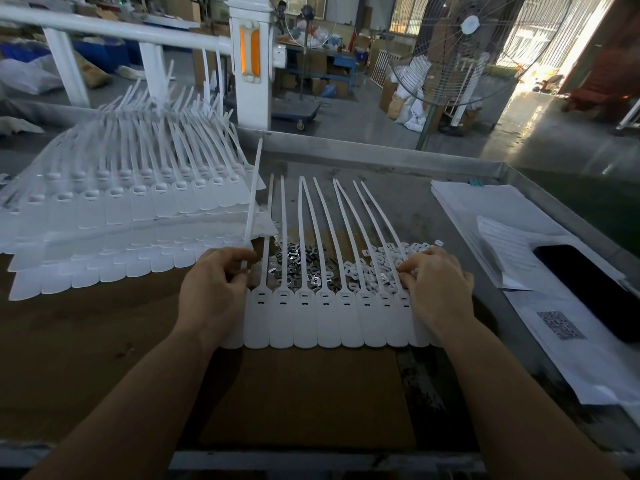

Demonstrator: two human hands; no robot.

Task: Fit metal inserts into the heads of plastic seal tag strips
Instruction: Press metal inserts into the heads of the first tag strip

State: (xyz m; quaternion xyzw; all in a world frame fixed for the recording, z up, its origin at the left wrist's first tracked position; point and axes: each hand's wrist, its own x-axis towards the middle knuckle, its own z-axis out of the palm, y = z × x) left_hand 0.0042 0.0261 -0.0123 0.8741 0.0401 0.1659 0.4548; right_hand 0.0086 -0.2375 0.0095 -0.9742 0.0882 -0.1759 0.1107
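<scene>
A joined row of white seal tag strips lies flat in front of me, tails pointing away. My left hand pinches the leftmost strip's tail near its head and lifts it upright. Behind the heads lies a heap of small metal inserts, and to its right a heap of small white plastic caps. My right hand rests on the right end of the row, its curled fingertips in the white caps. Whether it holds one is hidden.
Large stacks of white tag strip sheets fill the table's left. Papers and a black phone lie on the right. A raised metal rim bounds the table. A standing fan is beyond.
</scene>
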